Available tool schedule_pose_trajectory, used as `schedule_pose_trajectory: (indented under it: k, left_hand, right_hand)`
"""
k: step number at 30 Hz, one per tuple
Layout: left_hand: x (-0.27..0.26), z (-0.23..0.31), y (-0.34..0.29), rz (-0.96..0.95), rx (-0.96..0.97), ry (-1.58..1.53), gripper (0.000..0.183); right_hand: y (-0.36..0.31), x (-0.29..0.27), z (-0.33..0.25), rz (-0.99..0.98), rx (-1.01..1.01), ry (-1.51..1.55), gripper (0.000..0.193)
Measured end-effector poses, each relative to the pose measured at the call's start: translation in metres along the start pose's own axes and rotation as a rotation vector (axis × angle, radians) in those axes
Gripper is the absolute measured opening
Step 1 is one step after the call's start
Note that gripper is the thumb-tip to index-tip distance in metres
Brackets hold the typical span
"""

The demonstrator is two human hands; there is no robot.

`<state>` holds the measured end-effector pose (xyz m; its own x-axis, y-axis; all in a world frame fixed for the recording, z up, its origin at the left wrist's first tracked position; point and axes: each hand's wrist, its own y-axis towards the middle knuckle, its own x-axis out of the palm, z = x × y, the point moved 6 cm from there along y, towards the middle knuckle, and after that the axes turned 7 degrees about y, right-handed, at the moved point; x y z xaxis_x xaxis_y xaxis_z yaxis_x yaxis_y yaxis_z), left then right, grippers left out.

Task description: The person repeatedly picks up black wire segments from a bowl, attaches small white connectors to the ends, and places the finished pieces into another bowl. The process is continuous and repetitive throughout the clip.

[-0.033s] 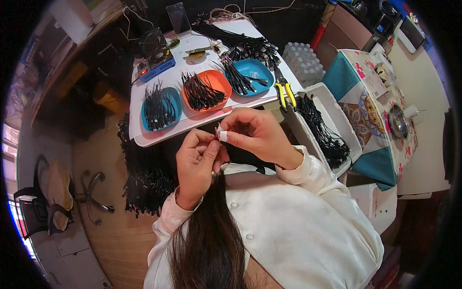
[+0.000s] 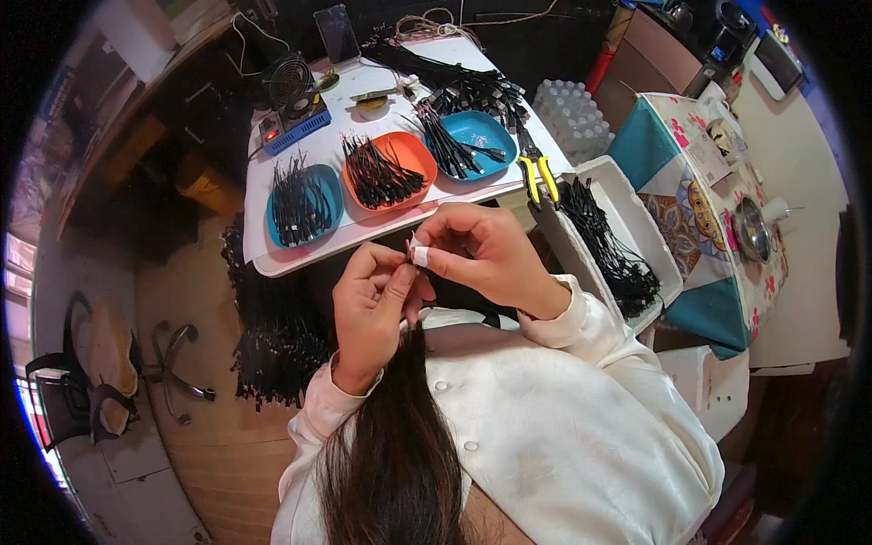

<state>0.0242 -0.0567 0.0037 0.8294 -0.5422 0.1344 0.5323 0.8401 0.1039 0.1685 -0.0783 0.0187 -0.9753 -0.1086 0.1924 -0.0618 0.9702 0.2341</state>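
Just past the table's front edge, my left hand and my right hand meet fingertip to fingertip. Both are closed in a pinch. A thin, reddish wire end shows between the left thumb and forefinger; most of it is hidden by the fingers. White tape wraps the tip of my right thumb, which presses against the same spot. Closest on the table are a teal tray, an orange tray and a blue tray, each with short black cables in it.
Yellow-handled wire strippers overhang the white table's right edge. Behind stand a blue device with a fan and a phone. Black cables fill part of a white foam box at right; more cables hang at left.
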Motion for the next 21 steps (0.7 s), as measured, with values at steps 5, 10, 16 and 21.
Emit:
schedule_pose_trajectory:
  k: [5,10,16,21]
  left_hand:
    - [0.002,-0.003,0.003,-0.091,-0.012,-0.318,0.011]
    - [0.001,-0.007,0.003,-0.121,-0.067,-0.419,0.011]
    - [-0.005,-0.015,0.005,-0.095,-0.102,-0.326,0.010]
    - [-0.007,-0.017,0.007,-0.061,-0.080,-0.350,0.009]
  right_hand:
    - [0.002,0.004,0.021,-0.065,0.128,0.383,0.012]
    - [0.004,0.005,0.027,-0.041,0.124,0.431,0.012]
    - [0.004,0.003,0.017,-0.074,0.079,0.202,0.016]
    - [0.007,0.004,0.019,0.024,0.067,0.248,0.010]
